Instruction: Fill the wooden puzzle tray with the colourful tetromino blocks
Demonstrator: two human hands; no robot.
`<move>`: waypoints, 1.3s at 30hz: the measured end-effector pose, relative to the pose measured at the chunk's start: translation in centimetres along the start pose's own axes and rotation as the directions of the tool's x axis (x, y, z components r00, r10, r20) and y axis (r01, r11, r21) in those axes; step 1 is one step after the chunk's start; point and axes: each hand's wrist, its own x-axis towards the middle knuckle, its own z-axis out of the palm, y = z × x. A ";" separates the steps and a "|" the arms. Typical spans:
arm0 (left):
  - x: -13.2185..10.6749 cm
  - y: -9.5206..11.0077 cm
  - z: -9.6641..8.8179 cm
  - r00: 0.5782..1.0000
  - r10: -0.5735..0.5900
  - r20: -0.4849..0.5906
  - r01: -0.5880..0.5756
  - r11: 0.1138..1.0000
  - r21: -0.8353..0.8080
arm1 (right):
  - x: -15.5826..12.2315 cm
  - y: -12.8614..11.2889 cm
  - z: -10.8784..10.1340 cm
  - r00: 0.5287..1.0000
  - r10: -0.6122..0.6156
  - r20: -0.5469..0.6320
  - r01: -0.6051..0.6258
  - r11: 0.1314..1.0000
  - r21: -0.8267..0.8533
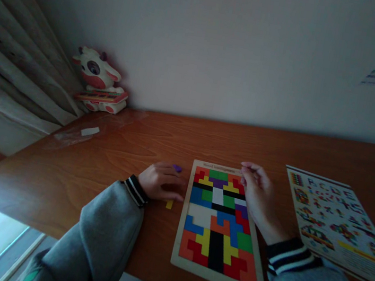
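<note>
A wooden puzzle board [179, 235] lies on the brown table, filled with coloured block pieces; two white gaps show. My left hand [161, 181] rests on the table just left of the board, fingers curled over loose pieces: a purple piece [177, 168] peeks out by its fingertips and a yellow piece [169, 204] lies below it. My right hand [259, 195] lies along the board's right edge, fingers bent and pinched together at the top right corner; I cannot make out anything in them.
A printed sheet of colourful patterns [335, 223] lies to the right of the board. A cow-shaped toy [99, 80] stands at the far left by the wall and curtain. A clear plastic bag [73, 135] lies near it. The table's near-left edge drops off.
</note>
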 end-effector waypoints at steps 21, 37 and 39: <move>-2.4 -0.7 -0.9 0.988 -0.076 0.133 0.115 0.942 -0.314 | -0.1 -0.7 -0.1 0.998 0.057 0.000 -0.057 0.997 0.052; -2.1 -0.7 -0.8 1.000 -0.017 -0.009 0.015 0.985 -0.173 | 0.0 -0.2 0.0 0.999 0.038 -0.005 -0.037 0.998 0.049; -1.9 -0.6 -0.5 0.999 0.014 -0.045 -0.021 0.990 -0.141 | 0.1 -0.1 0.0 1.000 0.028 -0.002 -0.028 0.999 0.040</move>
